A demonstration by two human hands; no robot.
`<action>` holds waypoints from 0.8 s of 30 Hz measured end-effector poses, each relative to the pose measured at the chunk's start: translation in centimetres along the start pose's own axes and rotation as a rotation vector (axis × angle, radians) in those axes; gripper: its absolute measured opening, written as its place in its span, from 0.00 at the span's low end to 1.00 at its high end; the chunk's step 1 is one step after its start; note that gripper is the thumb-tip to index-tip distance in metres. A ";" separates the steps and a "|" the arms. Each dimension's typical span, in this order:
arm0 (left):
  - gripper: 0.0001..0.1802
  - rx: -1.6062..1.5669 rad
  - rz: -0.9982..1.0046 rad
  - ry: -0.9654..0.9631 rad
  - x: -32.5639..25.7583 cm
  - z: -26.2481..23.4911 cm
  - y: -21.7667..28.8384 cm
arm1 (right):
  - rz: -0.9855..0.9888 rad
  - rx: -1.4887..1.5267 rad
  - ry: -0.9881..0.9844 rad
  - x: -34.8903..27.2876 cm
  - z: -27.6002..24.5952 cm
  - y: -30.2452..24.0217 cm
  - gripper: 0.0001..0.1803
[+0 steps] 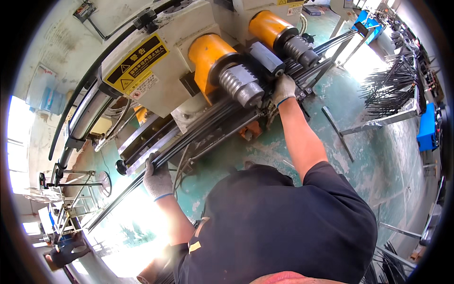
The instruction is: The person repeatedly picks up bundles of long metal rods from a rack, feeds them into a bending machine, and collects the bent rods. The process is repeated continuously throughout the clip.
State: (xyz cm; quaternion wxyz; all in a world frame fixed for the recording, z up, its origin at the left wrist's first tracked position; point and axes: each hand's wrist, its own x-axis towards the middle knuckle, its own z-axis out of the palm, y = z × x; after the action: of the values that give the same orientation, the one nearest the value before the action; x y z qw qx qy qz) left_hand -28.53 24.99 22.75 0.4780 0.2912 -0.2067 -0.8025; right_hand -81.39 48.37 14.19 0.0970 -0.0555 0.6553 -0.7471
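Note:
A bundle of long dark metal rods (189, 140) runs from the lower left up to the right, along the front of a machine. My left hand (157, 179), in a grey knit glove, is closed around the rods at the left. My right hand (284, 89), gloved too, is curled at the rods farther right, beside a grey cylinder (266, 58); its fingertips are partly hidden. Between the hands, a ribbed metal roller (241, 85) on an orange housing (208, 54) sits just above the rods. A second ribbed roller (301, 51) stands beyond my right hand.
The pale machine body (175, 57) bears a yellow and black warning label (137, 60). Many thin dark rods (390, 87) lie piled on a rack at the right, by a blue box (426, 127). A metal stand leg (337, 133) rests on the green floor. Another person (68, 252) is at the lower left.

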 end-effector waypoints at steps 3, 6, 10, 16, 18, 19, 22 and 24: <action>0.19 -0.095 -0.015 0.115 0.5 0.2 0.4 | 0.115 -0.103 0.026 -0.3 0.6 -1.3 0.19; 0.20 -0.119 0.109 0.058 2.2 -3.9 2.6 | -0.037 -0.476 -0.009 -0.8 0.5 -2.8 0.14; 0.20 -0.036 0.203 0.161 2.5 -5.6 5.2 | -0.422 -1.309 -0.017 -1.7 1.2 -3.7 0.10; 0.18 0.009 0.172 0.208 3.1 -3.9 2.5 | 0.210 0.214 0.237 -4.5 3.6 -4.8 0.11; 0.18 0.002 0.118 0.130 3.4 -3.5 -0.2 | 0.176 0.190 0.231 -5.2 4.0 -4.3 0.12; 0.19 0.006 0.054 0.183 3.6 -2.7 -1.5 | 0.184 0.190 0.227 -5.5 4.2 -4.3 0.13; 0.18 -0.113 0.016 0.076 1.8 1.8 -3.9 | 0.156 0.243 0.231 -5.7 3.9 -6.1 0.17; 0.19 -0.156 0.038 0.050 1.6 1.5 -2.9 | 0.093 0.173 0.210 -4.2 2.9 -5.4 0.19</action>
State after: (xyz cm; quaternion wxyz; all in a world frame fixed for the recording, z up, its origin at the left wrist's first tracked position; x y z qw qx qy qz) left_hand -32.02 24.97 21.61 0.5194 0.2692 -0.1371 -0.7993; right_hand -77.03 47.16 20.07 0.0667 0.0622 0.5968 -0.7972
